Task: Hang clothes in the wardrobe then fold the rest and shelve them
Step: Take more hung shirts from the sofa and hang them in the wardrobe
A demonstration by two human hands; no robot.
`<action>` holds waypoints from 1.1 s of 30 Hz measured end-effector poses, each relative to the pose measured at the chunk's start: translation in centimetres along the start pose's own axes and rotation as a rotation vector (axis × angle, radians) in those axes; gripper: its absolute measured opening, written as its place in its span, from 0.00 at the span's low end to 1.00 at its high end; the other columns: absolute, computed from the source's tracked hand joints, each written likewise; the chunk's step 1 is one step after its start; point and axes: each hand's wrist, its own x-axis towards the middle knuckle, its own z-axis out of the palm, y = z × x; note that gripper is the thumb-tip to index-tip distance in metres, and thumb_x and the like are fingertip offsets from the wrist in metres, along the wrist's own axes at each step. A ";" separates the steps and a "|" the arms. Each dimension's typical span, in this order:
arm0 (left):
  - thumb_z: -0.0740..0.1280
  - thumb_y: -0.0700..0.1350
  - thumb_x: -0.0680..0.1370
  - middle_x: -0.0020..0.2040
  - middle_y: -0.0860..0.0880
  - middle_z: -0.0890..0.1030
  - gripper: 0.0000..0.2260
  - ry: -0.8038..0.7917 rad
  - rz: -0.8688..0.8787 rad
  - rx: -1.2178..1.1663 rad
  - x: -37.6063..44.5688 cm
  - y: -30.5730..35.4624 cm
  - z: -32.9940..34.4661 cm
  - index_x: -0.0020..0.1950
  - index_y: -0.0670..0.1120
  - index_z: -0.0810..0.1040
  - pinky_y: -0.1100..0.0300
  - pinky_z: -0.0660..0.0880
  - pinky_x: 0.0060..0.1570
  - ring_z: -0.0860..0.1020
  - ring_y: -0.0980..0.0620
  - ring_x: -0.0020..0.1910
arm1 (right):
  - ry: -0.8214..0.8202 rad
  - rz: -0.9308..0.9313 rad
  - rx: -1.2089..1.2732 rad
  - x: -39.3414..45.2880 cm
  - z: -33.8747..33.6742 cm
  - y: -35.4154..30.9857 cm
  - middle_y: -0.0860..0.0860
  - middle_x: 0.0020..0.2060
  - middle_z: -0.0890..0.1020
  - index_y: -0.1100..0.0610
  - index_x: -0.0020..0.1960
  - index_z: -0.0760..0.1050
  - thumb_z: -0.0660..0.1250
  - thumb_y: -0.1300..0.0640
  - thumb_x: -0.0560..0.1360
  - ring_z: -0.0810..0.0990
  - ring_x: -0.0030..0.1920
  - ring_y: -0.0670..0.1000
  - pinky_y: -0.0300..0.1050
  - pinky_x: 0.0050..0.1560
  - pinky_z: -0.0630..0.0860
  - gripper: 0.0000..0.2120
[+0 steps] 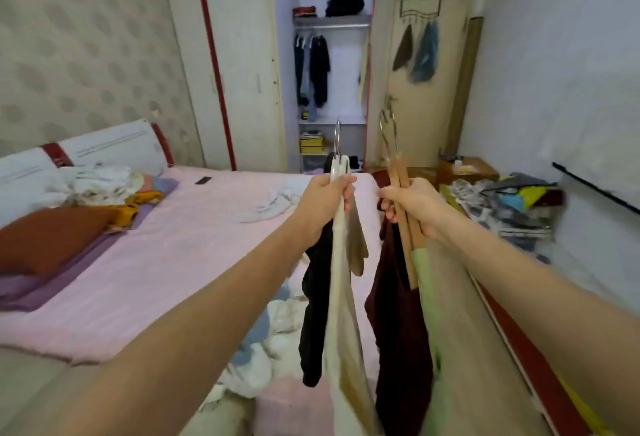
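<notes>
My left hand (325, 200) grips white hangers (337, 167) with metal hooks; a black garment (313, 314) and a cream one (341, 314) hang from them. My right hand (412, 205) grips wooden hangers (401, 200) that carry a dark maroon garment (398, 331) and a light green one (429, 314). Both hands are held out over the foot of the bed. Straight ahead stands the open wardrobe (332, 64), with dark clothes (313, 68) hanging on its rail at the left. Loose white clothes (273, 205) lie on the pink bed (166, 245).
More crumpled laundry (104, 182) and a brown pillow (52, 234) sit near the headboard. A white and blue heap (270, 342) lies below my arms. A cluttered table (509, 203) is at the right, beside a door (426, 89) with hung bags.
</notes>
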 end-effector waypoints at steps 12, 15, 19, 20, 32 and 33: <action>0.61 0.40 0.80 0.27 0.48 0.71 0.16 -0.275 0.011 0.049 8.9 -3.6 20.3 0.32 0.41 0.73 0.64 0.70 0.34 0.68 0.58 0.22 | 0.260 0.074 -0.034 2.1 -20.3 4.6 0.55 0.31 0.79 0.63 0.41 0.76 0.69 0.65 0.73 0.77 0.26 0.48 0.36 0.26 0.74 0.03; 0.58 0.39 0.80 0.29 0.46 0.72 0.12 -0.275 -0.012 0.096 12.7 -5.2 25.3 0.40 0.39 0.77 0.62 0.71 0.37 0.69 0.55 0.25 | 0.267 0.101 -0.054 4.9 -24.8 6.8 0.56 0.32 0.81 0.63 0.41 0.78 0.70 0.65 0.72 0.78 0.27 0.48 0.38 0.28 0.75 0.02; 0.60 0.40 0.79 0.30 0.46 0.72 0.12 -0.281 -0.075 0.132 19.4 -8.0 33.8 0.39 0.40 0.76 0.57 0.71 0.41 0.70 0.52 0.28 | 0.271 0.127 -0.070 11.0 -32.0 9.4 0.56 0.32 0.81 0.64 0.43 0.78 0.70 0.63 0.72 0.79 0.28 0.50 0.41 0.29 0.76 0.03; 0.60 0.41 0.80 0.29 0.47 0.72 0.12 -0.279 -0.095 0.147 20.7 -8.6 35.1 0.39 0.40 0.77 0.58 0.71 0.40 0.70 0.52 0.28 | 0.277 0.137 -0.072 12.2 -33.3 9.8 0.57 0.32 0.81 0.64 0.44 0.77 0.70 0.62 0.73 0.80 0.28 0.51 0.42 0.30 0.78 0.05; 0.64 0.41 0.78 0.26 0.50 0.75 0.12 -0.229 -0.219 0.061 44.6 -14.7 43.5 0.35 0.43 0.77 0.61 0.72 0.33 0.71 0.55 0.24 | 0.195 0.226 -0.106 38.6 -43.3 14.1 0.59 0.37 0.81 0.65 0.51 0.75 0.72 0.51 0.73 0.82 0.32 0.52 0.46 0.35 0.81 0.18; 0.64 0.40 0.78 0.27 0.50 0.75 0.11 -0.231 -0.228 0.048 46.6 -15.5 43.7 0.36 0.43 0.77 0.60 0.72 0.33 0.71 0.54 0.24 | 0.201 0.228 -0.121 40.7 -43.5 14.4 0.58 0.36 0.81 0.67 0.50 0.75 0.72 0.51 0.73 0.82 0.30 0.51 0.43 0.33 0.79 0.18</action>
